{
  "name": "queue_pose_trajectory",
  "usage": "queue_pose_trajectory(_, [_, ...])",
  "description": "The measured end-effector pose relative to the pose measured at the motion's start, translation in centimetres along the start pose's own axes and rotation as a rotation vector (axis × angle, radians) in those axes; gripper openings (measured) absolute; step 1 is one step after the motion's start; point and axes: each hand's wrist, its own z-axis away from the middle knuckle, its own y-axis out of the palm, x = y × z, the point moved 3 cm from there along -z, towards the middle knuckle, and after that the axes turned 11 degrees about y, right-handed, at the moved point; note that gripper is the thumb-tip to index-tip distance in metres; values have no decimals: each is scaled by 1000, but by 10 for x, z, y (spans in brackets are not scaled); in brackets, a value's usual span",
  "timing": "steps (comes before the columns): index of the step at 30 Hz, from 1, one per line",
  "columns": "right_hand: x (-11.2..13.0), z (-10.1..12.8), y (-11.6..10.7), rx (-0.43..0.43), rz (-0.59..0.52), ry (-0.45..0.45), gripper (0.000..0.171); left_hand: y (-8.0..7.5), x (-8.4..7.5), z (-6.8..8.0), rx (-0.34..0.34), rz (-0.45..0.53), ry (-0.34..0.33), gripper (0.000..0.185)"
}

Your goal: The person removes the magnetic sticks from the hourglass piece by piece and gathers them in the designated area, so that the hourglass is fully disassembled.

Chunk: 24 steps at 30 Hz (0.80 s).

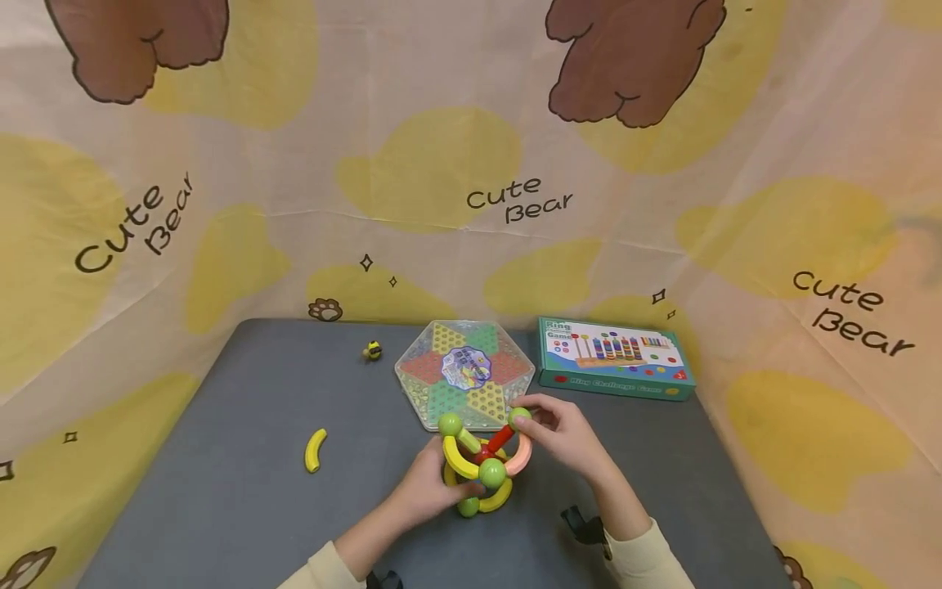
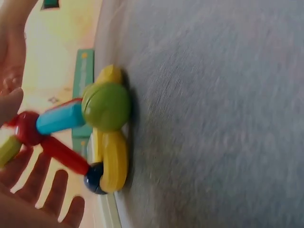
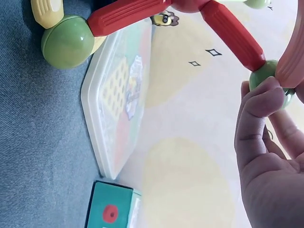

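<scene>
Head view: toy structure of green plastic balls joined by curved yellow, pink and straight red rods (image 1: 482, 462) stands on the grey felt-covered table (image 1: 221, 491), just in front of the hexagonal clear-lidded Chinese checkers board (image 1: 465, 372).
Left hand (image 1: 430, 487): fingers curled round the lower yellow curve, steadying the base.
Right hand (image 1: 562, 429): fingertips pinch the upper green ball (image 1: 519, 418) at the pink curve's end.
Step, as judged: assembly under way, a joint being seated; next move likely calls for a steady base and a square push.
Loose parts: one curved yellow rod (image 1: 315, 450) lies well apart, to the left.
Left wrist view: blurred; yellow curves (image 2: 111, 161) rest on the felt, a blue rod (image 2: 59, 118) and red rods rise from them.
Right wrist view: fingers (image 3: 259, 114) close on the ball beside a red rod (image 3: 232, 34); green game box (image 3: 111, 209) beyond the board.
</scene>
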Motion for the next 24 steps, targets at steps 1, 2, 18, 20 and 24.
queue_pose_trajectory(1, [-1, 2, -1, -10, 0, 8, 26, 3, -1, -1, -3, 4, 1, 47])
queue_pose_trajectory(2, [-2, 4, -1, -15, -2, 18, 26, 6, -2, -2, -10, -2, 0, 48])
queue_pose_trajectory(18, [-2, 25, -4, 245, -38, -283, 40, 2, -5, -9, -23, -131, 76, 32])
queue_pose_trajectory(20, [-2, 26, -2, 232, 12, -309, 40, 2, -4, -10, -5, -128, 91, 36])
queue_pose_trajectory(24, [-2, 28, 4, 192, 79, -355, 36, 3, -3, -12, 39, -78, 85, 40])
